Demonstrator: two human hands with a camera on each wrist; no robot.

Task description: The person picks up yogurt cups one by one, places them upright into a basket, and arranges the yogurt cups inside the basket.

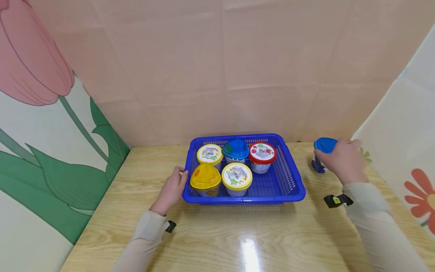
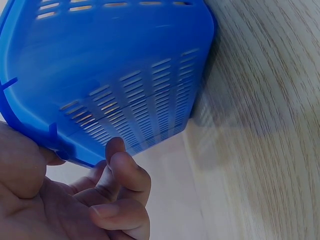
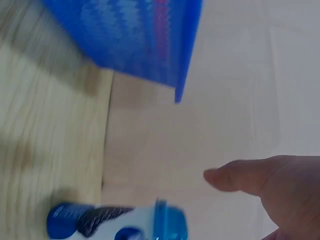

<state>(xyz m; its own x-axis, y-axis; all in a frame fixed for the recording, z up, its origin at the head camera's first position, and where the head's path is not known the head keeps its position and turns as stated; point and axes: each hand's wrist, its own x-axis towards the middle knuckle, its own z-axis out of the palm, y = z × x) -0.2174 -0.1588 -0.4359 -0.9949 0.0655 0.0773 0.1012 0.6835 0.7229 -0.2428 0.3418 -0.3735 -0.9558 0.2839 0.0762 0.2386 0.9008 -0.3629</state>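
A blue plastic basket [image 1: 244,199] stands on the table with several lidded tubs in it. My left hand [image 1: 171,190] holds the basket's left rim; the left wrist view shows the thumb at the rim and the fingers curled below it, beside the slotted wall [image 2: 135,50]. To the right of the basket, near the wall, stands a clear tub with a blue lid [image 1: 325,144] and dark blue at its bottom. My right hand [image 1: 344,160] is spread over that tub. In the right wrist view the thumb [image 3: 240,175] stands apart from the tub [image 3: 170,222]; the other fingers are mostly hidden.
Inside the basket are a yellow-lidded tub [image 1: 205,175], two tubs with white and yellow lids [image 1: 236,176], a blue-lidded tub [image 1: 236,149] and a red-rimmed tub [image 1: 263,151]. A pinkish wall sheet [image 1: 221,75] rises behind the wooden table [image 1: 204,241]; flower-printed panels flank it.
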